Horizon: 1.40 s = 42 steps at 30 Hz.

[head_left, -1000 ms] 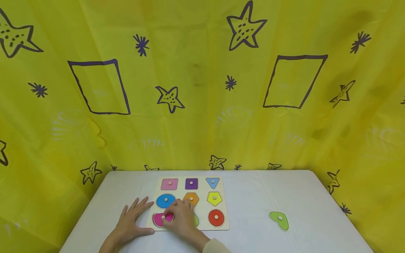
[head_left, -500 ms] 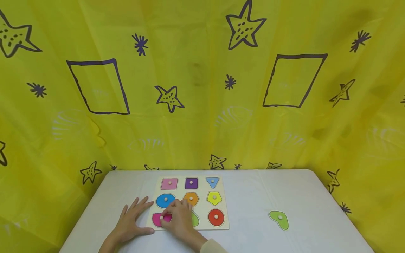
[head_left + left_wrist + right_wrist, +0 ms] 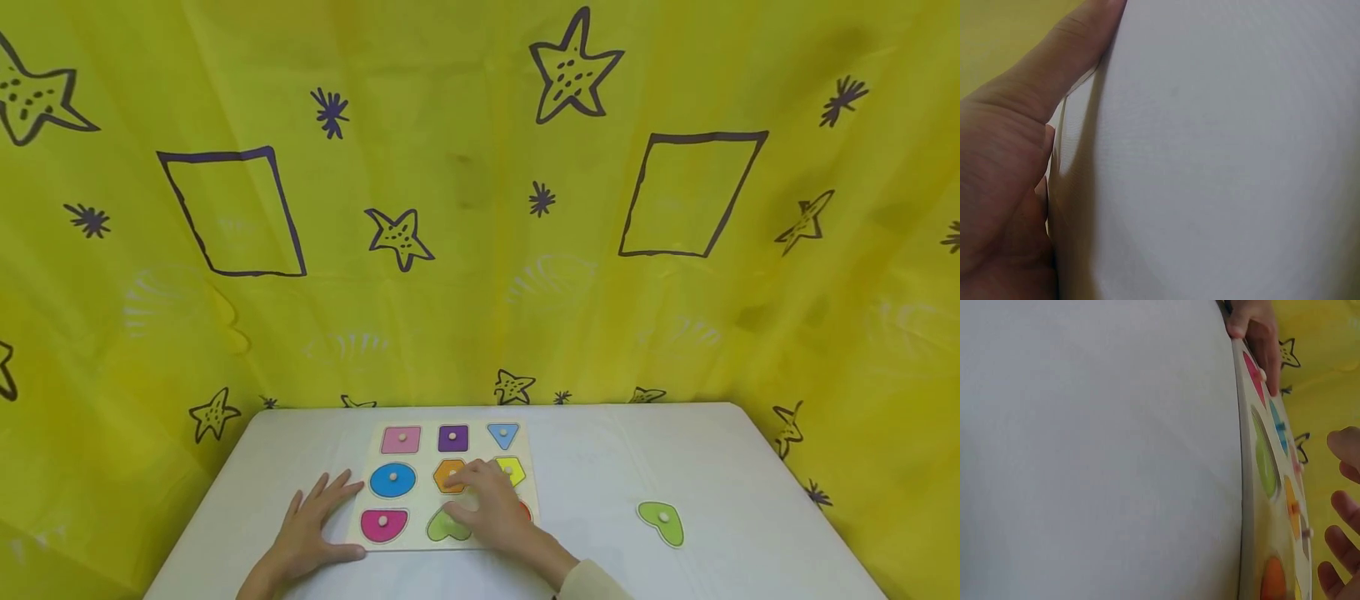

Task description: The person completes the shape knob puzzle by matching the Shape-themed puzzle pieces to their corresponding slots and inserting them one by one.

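On the white table lies a wooden knob puzzle board with coloured shapes. My left hand has its fingers spread, fingertips and thumb touching the board's left edge. Above the board's right half, my right hand holds nothing, its fingers loosely bent and apart; it partly covers the yellow pentagon and the red circle. The magenta half-round piece sits in its recess, knob up. Beside it shows the heart-shaped green recess, without a knob. A green heart piece lies on the table, right of the board.
Also in the board are the pink rectangle, purple square, blue triangle, blue oval and orange hexagon. A yellow patterned curtain surrounds the table's back and sides.
My right hand has let go of the magenta half-round's knob and moved right. That piece shifted slightly left into its recess beforehand. My left hand and the green heart piece stay put.
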Motion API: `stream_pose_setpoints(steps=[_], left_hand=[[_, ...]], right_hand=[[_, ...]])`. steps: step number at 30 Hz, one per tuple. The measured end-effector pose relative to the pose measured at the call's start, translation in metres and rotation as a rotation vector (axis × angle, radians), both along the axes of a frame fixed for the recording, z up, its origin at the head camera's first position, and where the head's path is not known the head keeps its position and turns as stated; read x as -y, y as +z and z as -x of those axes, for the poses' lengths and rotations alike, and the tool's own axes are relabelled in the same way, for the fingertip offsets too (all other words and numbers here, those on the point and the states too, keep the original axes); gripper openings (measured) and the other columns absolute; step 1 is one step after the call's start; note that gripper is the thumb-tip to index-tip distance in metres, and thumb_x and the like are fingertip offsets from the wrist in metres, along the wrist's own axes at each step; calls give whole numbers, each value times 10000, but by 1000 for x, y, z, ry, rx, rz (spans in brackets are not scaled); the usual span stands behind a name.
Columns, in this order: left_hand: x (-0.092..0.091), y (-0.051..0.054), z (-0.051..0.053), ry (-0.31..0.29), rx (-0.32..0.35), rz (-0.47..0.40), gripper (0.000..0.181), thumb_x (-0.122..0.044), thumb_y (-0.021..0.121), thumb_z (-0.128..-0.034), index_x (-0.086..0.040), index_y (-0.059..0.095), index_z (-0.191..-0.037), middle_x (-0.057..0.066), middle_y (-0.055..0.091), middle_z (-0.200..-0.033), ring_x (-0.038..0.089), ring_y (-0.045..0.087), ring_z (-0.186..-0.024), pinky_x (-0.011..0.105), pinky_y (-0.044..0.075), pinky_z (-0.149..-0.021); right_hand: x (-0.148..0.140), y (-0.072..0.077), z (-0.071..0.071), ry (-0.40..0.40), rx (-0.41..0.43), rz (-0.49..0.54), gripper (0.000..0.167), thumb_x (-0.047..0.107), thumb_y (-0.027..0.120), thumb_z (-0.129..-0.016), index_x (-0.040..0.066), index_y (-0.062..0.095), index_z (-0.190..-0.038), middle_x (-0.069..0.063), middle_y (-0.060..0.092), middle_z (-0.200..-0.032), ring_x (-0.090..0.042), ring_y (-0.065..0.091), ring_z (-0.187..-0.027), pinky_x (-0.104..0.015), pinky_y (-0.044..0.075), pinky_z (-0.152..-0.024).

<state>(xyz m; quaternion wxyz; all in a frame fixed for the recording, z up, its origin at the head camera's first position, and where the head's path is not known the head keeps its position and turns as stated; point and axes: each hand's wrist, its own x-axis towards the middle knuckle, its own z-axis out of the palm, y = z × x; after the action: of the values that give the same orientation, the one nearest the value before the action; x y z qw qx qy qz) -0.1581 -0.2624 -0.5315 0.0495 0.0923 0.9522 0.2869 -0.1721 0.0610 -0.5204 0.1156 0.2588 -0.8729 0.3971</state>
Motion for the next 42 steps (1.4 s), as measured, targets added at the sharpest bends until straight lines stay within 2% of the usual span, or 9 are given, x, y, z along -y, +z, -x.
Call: stream_pose_setpoints(steps=[4,10,17,19,28,31,36,38,42], left_hand=[[0,-1,1,6,11,5,1008,-545,931,-616,-192,555,-1482,187,396,-1607,524,155,-1506,778,-33,-1143],[-1,1,1,2,18,1,1007,-530,936,-616,-197,553,-1486,188,390,-1610,522,149,-1507,781,-38,-1139],[0,1,0,-2,14,-3,1000,-533,932,-628,-200,549,-1489,182,385,-1615,516,144,-1511,778,-38,-1142],[0,1,0,-1,11,-5,997,-533,931,-630,-201,549,-1490,178,386,-1616,513,147,-1511,775,-38,-1145],[1,1,0,-11,-2,-24,988,-538,928,-636,-194,555,-1484,185,384,-1616,519,142,-1511,770,-40,-1148],[3,0,0,-15,-13,-12,990,-542,924,-644,-182,552,-1487,182,385,-1616,516,147,-1513,766,-42,-1152],[2,1,-1,-14,-17,-8,994,-547,924,-637,-178,555,-1484,184,394,-1610,521,154,-1508,771,-38,-1149],[2,1,-1,-17,-17,-10,995,-545,923,-639,-175,553,-1485,184,393,-1611,522,154,-1507,770,-38,-1149],[2,2,-1,-22,-17,-13,990,-539,923,-646,-171,550,-1487,186,388,-1613,525,152,-1507,773,-36,-1147]], right_hand=[[-45,5,-1,-36,-37,-3,229,167,859,-833,134,768,-1041,62,680,-1056,-140,543,-986,-338,486,-846],[-106,7,-9,-181,33,-25,229,163,871,-820,178,775,-1027,123,675,-1060,-128,544,-1003,-375,485,-872],[-171,-2,-23,-293,-157,-25,274,110,906,-752,177,774,-982,124,704,-1036,-113,546,-934,-336,444,-775],[-188,-3,-28,-332,-161,-28,285,112,912,-747,180,774,-987,111,709,-1047,-116,533,-928,-328,429,-765],[-246,-10,-51,-491,-48,-138,257,166,913,-762,200,777,-978,31,724,-1062,-193,562,-962,-261,377,-788],[-256,-13,-56,-520,9,-166,243,186,904,-779,189,771,-983,-19,724,-1097,-252,567,-983,-323,420,-801],[-264,-15,-58,-543,194,-166,205,242,860,-847,159,770,-1012,-99,698,-1178,-328,537,-1072,-503,466,-868],[-266,-15,-58,-549,211,-159,203,255,855,-853,142,772,-1001,-118,694,-1181,-343,533,-1081,-536,466,-869],[-267,-18,-57,-555,151,-156,164,231,865,-837,138,780,-942,-118,711,-1143,-348,558,-1050,-536,476,-843]])
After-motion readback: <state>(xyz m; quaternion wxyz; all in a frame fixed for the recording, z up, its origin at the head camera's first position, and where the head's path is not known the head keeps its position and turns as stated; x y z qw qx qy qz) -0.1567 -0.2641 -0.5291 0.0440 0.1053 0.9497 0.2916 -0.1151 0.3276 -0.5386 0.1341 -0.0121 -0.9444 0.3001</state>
